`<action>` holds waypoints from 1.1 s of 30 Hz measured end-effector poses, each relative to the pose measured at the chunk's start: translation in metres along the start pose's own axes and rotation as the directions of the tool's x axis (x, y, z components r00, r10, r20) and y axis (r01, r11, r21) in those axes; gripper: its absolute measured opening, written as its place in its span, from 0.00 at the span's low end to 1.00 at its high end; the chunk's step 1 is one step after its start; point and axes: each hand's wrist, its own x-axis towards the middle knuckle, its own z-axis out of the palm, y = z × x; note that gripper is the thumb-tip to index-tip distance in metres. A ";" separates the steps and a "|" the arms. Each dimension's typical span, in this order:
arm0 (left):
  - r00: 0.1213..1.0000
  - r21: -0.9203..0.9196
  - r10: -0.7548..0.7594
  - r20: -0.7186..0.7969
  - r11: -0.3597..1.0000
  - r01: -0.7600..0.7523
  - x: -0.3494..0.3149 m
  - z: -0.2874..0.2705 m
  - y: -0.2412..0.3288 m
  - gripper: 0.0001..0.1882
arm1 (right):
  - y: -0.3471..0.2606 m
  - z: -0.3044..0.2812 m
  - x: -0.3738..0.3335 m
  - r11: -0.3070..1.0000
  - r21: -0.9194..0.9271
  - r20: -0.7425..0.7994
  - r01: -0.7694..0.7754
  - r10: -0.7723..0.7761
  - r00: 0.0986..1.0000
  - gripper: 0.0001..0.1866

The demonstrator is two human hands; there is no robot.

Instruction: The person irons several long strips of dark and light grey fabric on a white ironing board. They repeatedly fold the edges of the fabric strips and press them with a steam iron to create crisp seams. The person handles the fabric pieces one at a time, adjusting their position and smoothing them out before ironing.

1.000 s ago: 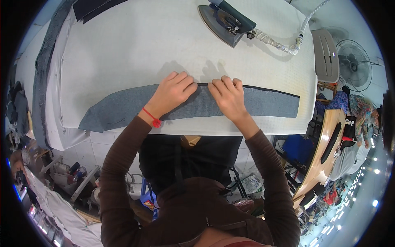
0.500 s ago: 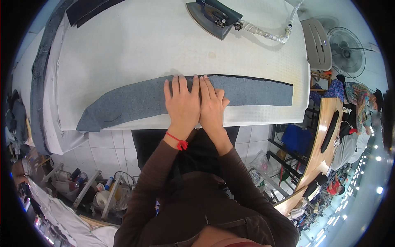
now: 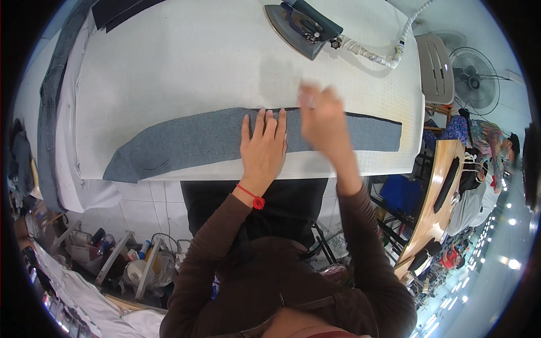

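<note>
Two bare hands show in the head view, over a long grey cloth [image 3: 191,138] at the near side of the white tabletop [image 3: 186,73]. The left hand [image 3: 264,147] lies flat on the cloth. Its fingers [image 3: 260,123] are a little spread, with their tips by the top edge. The right hand [image 3: 328,121] is blurry, with its fingers bent. It looks lifted over the cloth, but I cannot tell if it pinches anything.

The cloth is already laid out flat. A thin black edge [image 3: 375,117] runs along its top from near the left hand to the right end. Left of that hand, no black edge shows. So the right part looks more done than the left part, but I cannot tell how much work is left. The iron [image 3: 307,28] sits well apart from the cloth, and no hand is on it.

I can read no words or labels on the cloth or the iron. Near the cloth's left end is a dark curved line [image 3: 158,166], and I cannot tell if someone drew it.
</note>
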 end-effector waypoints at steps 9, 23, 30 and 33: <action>1.000 0.025 0.027 -0.016 0.999 -0.027 0.006 0.005 0.006 0.30 | 0.086 -0.013 0.227 0.981 -0.054 0.007 -0.188 0.188 0.982 0.43; 0.998 -0.001 0.040 -0.040 0.999 -0.040 0.004 0.007 0.000 0.29 | 0.110 -0.074 0.066 0.987 0.018 0.361 -0.157 0.140 0.922 0.39; 0.998 -0.018 0.055 -0.029 0.998 -0.055 0.003 0.006 -0.003 0.30 | 0.095 -0.066 0.027 0.995 -0.102 0.311 0.002 0.030 0.950 0.34; 0.997 -0.032 0.064 -0.043 0.997 -0.066 0.005 0.004 -0.010 0.28 | 0.088 -0.063 0.027 0.985 -0.144 0.328 0.098 -0.046 0.944 0.35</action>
